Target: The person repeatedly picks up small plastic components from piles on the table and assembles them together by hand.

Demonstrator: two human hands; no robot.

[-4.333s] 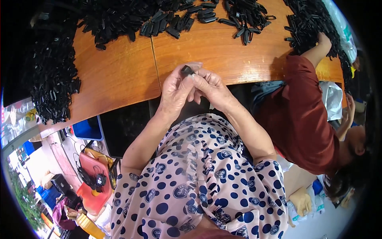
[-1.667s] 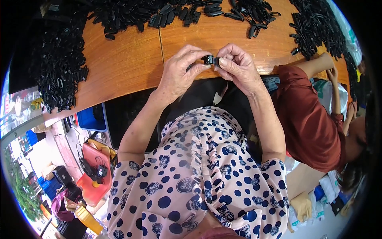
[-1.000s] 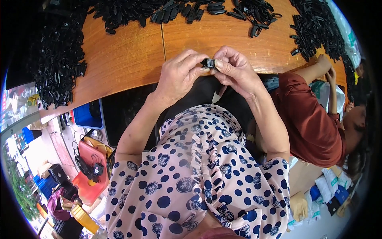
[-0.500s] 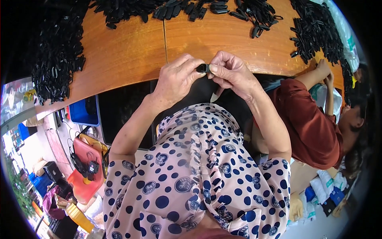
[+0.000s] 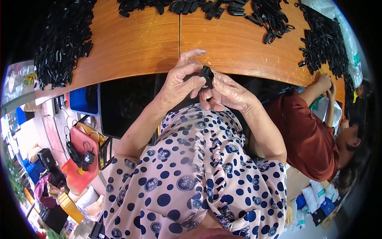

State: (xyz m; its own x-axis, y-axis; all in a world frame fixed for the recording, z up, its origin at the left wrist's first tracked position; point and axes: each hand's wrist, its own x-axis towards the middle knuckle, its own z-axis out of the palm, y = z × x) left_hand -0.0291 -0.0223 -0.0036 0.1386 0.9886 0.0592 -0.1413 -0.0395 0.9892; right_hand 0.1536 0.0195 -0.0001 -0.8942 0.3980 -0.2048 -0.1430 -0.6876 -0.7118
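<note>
Brown wood makes up the table [image 5: 131, 44], and a thin dark seam runs across it. Lots of small black bits lie on it: a big left pile [image 5: 63, 44], a row of bits [image 5: 187, 6] along the top of the view, a small pile [image 5: 272, 20] right of that, and one more far-right pile [image 5: 324, 47] next to a clear bag [image 5: 338, 18]. Below the table, on the left, are a blue tub [image 5: 77, 102] and a red chair [image 5: 71, 175] with black cords on it. Off to the right, a co-worker in a rust shirt [image 5: 306, 135] has bent arms near the table edge.

Both hands are close together at the front edge of the table. They hold one black piece [image 5: 207, 75] between them. The left hand [image 5: 181, 81] pinches it with thumb and finger, and one other finger sticks up and out. The right hand [image 5: 232, 95] has its thumb against the other side, with its other fingers curled below. The piece looks tipped up on end. I cannot tell if it is one part or two.

My guess is that this step is working the piece with the fingertips, maybe turning or pressing it. The next move calls for a firm, careful pinch from both sides, because the piece is small and could slip.
</note>
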